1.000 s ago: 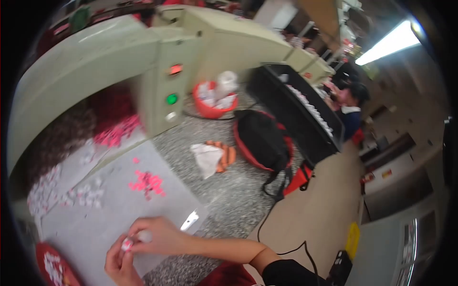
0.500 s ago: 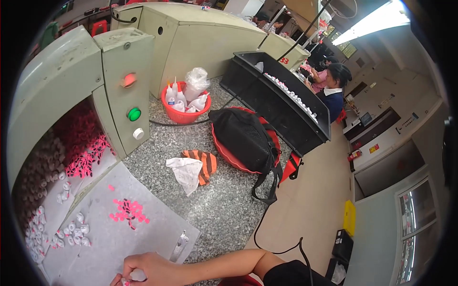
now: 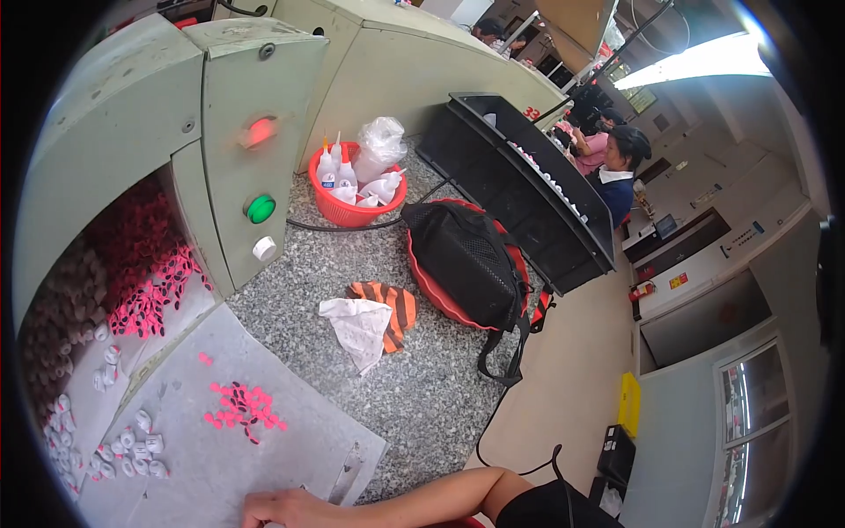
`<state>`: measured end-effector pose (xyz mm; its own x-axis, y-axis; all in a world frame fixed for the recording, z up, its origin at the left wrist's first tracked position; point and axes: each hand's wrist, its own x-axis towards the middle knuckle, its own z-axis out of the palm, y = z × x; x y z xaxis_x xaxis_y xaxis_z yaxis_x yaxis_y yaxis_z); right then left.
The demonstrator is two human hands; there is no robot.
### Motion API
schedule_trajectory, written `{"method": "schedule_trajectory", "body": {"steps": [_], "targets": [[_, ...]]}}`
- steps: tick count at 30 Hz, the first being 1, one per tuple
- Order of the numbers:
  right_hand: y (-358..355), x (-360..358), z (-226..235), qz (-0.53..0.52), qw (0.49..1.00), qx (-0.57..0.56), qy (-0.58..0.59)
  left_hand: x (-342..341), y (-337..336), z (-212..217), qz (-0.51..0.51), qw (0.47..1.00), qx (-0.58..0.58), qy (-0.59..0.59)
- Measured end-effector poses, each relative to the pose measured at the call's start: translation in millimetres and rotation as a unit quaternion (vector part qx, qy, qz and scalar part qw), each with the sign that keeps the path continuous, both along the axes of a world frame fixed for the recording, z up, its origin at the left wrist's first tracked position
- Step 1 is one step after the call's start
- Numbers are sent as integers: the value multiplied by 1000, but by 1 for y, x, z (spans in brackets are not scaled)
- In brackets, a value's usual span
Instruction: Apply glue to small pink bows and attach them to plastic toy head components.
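Observation:
My right hand (image 3: 292, 509) is at the lower edge, over the grey sheet (image 3: 308, 422). Its fingers are curled, and the picture's edge cuts off their tips. A sliver of a small white piece shows under them. Up the sheet lies a loose cluster of small flat pink and black pieces (image 3: 242, 407). Several small white pieces with pink marks (image 3: 132, 453) are scattered to the left. My left hand is out of view.
A beige machine (image 3: 251, 158) with lit buttons stands left, more pieces heaped in its opening. Beyond are a red basket of bottles (image 3: 352, 211), cloths (image 3: 361, 330), a black bag (image 3: 466, 264) and a black bin (image 3: 519, 194). Other people sit farther back.
My right hand has moved slightly right and down, so its fingertips and most of the white piece are now cut off. The whole view has shifted a little.

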<state>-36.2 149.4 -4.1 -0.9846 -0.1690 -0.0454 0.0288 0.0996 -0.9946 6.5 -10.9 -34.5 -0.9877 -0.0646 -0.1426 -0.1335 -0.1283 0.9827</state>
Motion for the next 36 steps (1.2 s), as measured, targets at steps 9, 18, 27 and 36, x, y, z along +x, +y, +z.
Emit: {"method": "schedule_trajectory", "body": {"steps": [9, 18, 27, 36], "targets": [[4, -2, 1, 57, 998, 1, -26, 2, -14, -12, -35, 999, -2, -16], [8, -5, 13, 75, 993, 9, -87, 2, -8, -7, -24, 999, -10, 24], [7, -6, 3, 48, 997, -32, 51, 1, -13, -7, -16, 991, 126, -53], [7, -3, 7, 85, 991, -99, 8, 7, -2, -2, 43, 995, 52, -76]]}}
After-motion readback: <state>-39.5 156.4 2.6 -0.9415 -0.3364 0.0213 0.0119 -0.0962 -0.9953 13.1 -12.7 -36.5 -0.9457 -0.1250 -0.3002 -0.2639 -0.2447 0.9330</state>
